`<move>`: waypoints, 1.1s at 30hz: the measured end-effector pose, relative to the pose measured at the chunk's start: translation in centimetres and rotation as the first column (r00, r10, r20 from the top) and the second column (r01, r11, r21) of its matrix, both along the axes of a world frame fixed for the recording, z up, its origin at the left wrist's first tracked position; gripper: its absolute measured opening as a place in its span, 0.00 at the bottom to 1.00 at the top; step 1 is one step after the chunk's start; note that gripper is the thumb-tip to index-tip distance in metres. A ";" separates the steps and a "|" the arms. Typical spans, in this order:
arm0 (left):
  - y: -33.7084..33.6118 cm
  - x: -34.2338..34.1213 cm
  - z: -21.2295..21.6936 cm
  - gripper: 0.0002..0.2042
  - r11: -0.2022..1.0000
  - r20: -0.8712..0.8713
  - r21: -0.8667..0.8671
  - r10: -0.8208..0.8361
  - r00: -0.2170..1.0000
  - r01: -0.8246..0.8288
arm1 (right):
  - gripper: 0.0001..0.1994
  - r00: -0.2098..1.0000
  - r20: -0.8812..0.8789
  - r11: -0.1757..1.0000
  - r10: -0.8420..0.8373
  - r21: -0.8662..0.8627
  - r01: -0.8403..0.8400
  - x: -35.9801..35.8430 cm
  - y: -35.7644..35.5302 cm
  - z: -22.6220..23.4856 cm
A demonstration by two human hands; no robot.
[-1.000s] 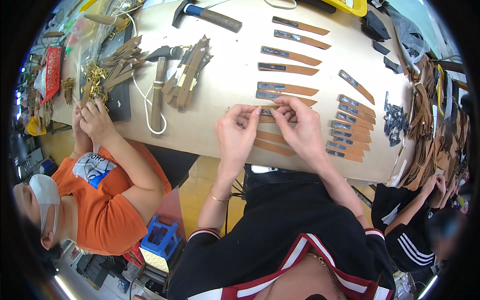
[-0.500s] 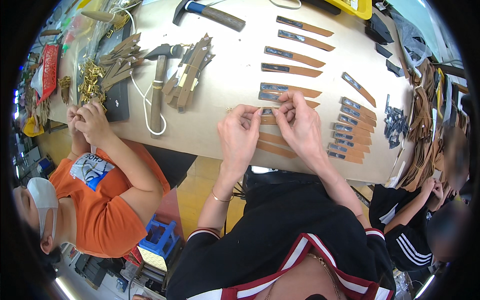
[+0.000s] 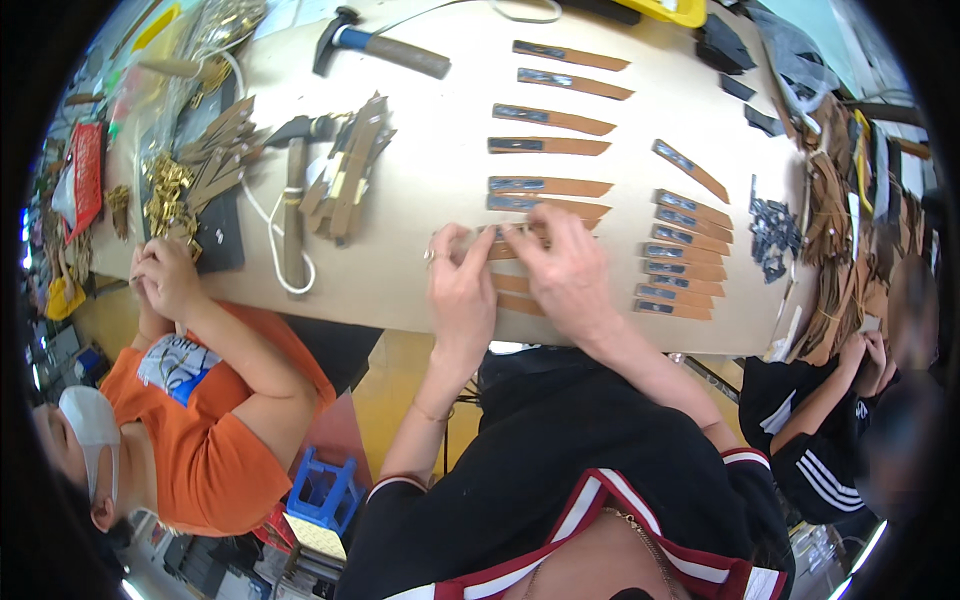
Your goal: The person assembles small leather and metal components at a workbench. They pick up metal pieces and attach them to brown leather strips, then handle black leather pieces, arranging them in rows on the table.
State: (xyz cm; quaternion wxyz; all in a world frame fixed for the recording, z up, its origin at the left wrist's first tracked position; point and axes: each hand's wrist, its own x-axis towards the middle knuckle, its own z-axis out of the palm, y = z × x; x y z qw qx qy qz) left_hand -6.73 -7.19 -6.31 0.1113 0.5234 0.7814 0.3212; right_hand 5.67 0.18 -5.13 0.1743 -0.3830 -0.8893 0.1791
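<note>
Your left hand (image 3: 463, 290) and right hand (image 3: 568, 270) meet at a brown strip (image 3: 502, 251), thumbs touching it; your fingers partly cover it. Beyond your hands, dark-patched strips (image 3: 575, 147) lie in a column on the table (image 3: 440, 150). To your right lie a second group (image 3: 700, 268) and black pieces (image 3: 772, 238). To your left lie a bundle (image 3: 352, 170) and two hammers (image 3: 400, 52).
</note>
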 end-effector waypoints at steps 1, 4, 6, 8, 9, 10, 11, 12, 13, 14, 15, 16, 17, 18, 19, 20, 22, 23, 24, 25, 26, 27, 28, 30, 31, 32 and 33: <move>-0.4 0.0 -0.1 0.19 0.999 -0.071 -0.010 -0.049 0.996 0.048 | 0.18 0.998 0.068 0.997 0.007 0.081 -0.012 0.2 -0.3 0.0; -1.1 0.1 -0.2 0.21 0.987 -0.204 -0.155 -0.068 0.977 0.036 | 0.18 0.983 0.182 0.982 -0.014 0.187 -0.021 0.8 -1.0 0.1; -1.4 -0.1 -0.1 0.21 0.984 -0.226 -0.175 -0.076 0.971 0.037 | 0.18 0.980 0.196 0.973 -0.037 0.229 -0.009 1.2 -1.1 0.1; -1.3 -0.1 0.1 0.21 0.984 -0.243 -0.172 -0.083 0.966 0.042 | 0.18 0.977 0.198 0.975 -0.074 0.221 0.029 1.7 -1.1 0.1; -1.3 -0.1 0.2 0.21 0.986 -0.248 -0.163 -0.082 0.965 0.042 | 0.18 0.976 0.196 0.976 -0.091 0.214 0.047 2.0 -1.0 0.2; -1.2 -0.1 0.3 0.22 0.986 -0.246 -0.160 -0.076 0.966 0.036 | 0.18 0.976 0.193 0.972 -0.102 0.228 0.056 2.3 -1.0 0.3; -1.1 0.0 0.4 0.23 0.984 -0.239 -0.172 -0.078 0.968 0.037 | 0.18 0.976 0.189 0.969 -0.110 0.240 0.062 2.7 -0.8 0.3; -1.1 0.1 0.4 0.23 0.986 -0.247 -0.161 -0.079 0.966 0.039 | 0.18 0.975 0.186 0.964 -0.119 0.256 0.069 3.2 -0.7 0.4; -1.0 0.2 0.4 0.24 0.986 -0.246 -0.165 -0.075 0.966 0.034 | 0.16 0.978 0.182 0.971 -0.099 0.231 0.056 3.8 -0.7 0.6; -0.9 0.3 0.4 0.24 0.985 -0.241 -0.171 -0.062 0.969 0.021 | 0.16 0.982 0.126 0.975 -0.137 0.193 0.111 4.5 -0.2 0.8; -0.8 0.3 0.3 0.24 0.989 -0.214 -0.145 -0.069 0.974 0.038 | 0.16 0.982 0.070 0.975 -0.176 0.150 0.164 5.5 0.2 0.9; -0.6 0.4 0.1 0.24 0.991 -0.224 -0.124 -0.083 0.971 0.056 | 0.17 0.976 0.015 0.972 -0.216 0.101 0.214 6.5 0.6 1.1; -0.5 0.6 0.0 0.24 0.992 -0.224 -0.114 -0.079 0.971 0.054 | 0.15 0.957 0.010 0.954 -0.290 0.086 0.288 8.1 1.4 1.3; -0.4 0.6 -0.1 0.24 0.994 -0.225 -0.099 -0.075 0.972 0.054 | 0.13 0.917 -0.008 0.914 -0.400 0.074 0.399 9.7 2.4 1.4; -0.3 0.6 -0.2 0.24 0.993 -0.226 -0.105 -0.075 0.971 0.052 | 0.12 0.865 -0.028 0.862 -0.502 0.060 0.503 11.3 3.5 1.5; -0.2 0.6 -0.2 0.24 0.993 -0.227 -0.106 -0.079 0.971 0.056 | 0.10 0.813 -0.014 0.806 -0.582 0.122 0.579 13.2 4.7 1.5; -0.2 0.4 -0.1 0.24 0.994 -0.201 -0.101 -0.072 0.977 0.052 | 0.09 0.724 0.007 0.712 -0.690 0.185 0.677 17.0 6.8 1.7; -0.2 0.3 -0.1 0.24 0.995 -0.173 -0.093 -0.062 0.983 0.046 | 0.09 0.676 0.040 0.672 -0.736 0.164 0.722 18.6 7.5 1.8; -0.1 0.2 0.1 0.23 0.995 -0.145 -0.086 -0.053 0.988 0.041 | 0.09 0.691 0.034 0.683 -0.722 0.192 0.705 19.7 8.0 1.7; -0.1 0.2 0.2 0.22 0.999 -0.143 -0.033 -0.036 0.989 0.031 | 0.09 0.691 0.048 0.685 -0.721 0.197 0.701 20.7 8.4 1.6; -0.1 0.2 0.3 0.21 1.000 -0.139 0.020 -0.018 0.990 0.021 | 0.09 0.689 0.067 0.686 -0.722 0.198 0.700 21.4 8.6 1.4; -0.1 0.3 0.5 0.20 0.997 -0.118 0.074 -0.007 0.993 0.016 | 0.11 0.698 0.069 0.696 -0.712 0.202 0.690 21.9 8.8 1.2; 0.0 0.4 0.7 0.20 0.996 -0.146 0.090 -0.001 0.989 0.015 | 0.11 0.692 0.073 0.685 -0.718 0.247 0.685 22.2 8.9 1.0; 0.0 0.7 1.1 0.19 0.992 -0.157 0.126 0.001 0.988 0.018 | 0.12 0.674 0.094 0.664 -0.733 0.319 0.677 22.7 9.0 0.7; 0.0 0.9 1.3 0.19 0.992 -0.141 0.121 -0.004 0.990 0.021 | 0.12 0.666 0.101 0.661 -0.739 0.294 0.690 22.9 9.0 0.5; 0.1 1.2 1.5 0.19 0.993 -0.110 0.120 -0.009 0.994 0.022 | 0.12 0.654 0.111 0.656 -0.749 0.267 0.706 23.0 9.0 0.4; 0.2 1.6 1.6 0.19 0.992 -0.051 0.124 -0.015 0.999 0.021 | 0.12 0.640 0.122 0.649 -0.758 0.242 0.722 23.2 9.0 0.3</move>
